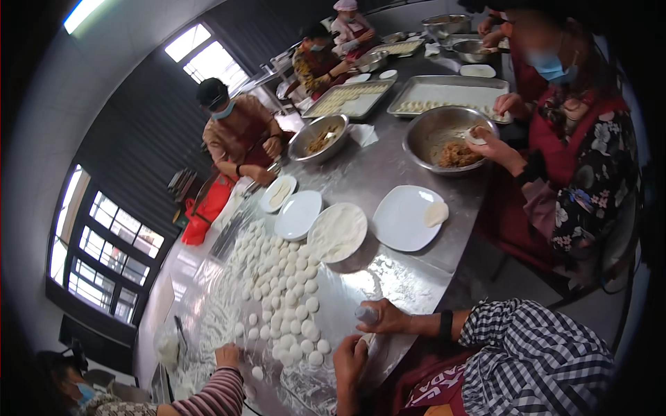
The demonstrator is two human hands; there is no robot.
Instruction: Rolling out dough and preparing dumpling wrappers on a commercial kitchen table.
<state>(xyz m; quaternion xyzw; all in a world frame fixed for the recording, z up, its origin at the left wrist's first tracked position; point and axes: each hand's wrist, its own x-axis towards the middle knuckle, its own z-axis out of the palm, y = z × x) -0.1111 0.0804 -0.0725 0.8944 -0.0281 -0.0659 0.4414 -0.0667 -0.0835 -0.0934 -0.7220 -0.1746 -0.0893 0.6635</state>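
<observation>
My right hand [387,318] is wrapped around a small rolling pin [367,315], whose pale rounded end sticks out past the fingers. Just below it, my left hand [349,359] pinches a piece of dough [367,339] at the table edge; most of that piece is hidden by the fingers. Many flattened dough discs [291,299] lie spread over the floured metal table, to the left of both hands. A single disc [257,373] rests apart, near a co-worker's hand [228,355] in a striped sleeve.
Beyond the discs stand a bowl of flour [338,231], a white plate [298,216] and a square plate [406,218] with one wrapper [436,213]. Steel bowls of filling [458,153] and trays of dumplings [354,99] sit farther back. Several masked co-workers surround the table.
</observation>
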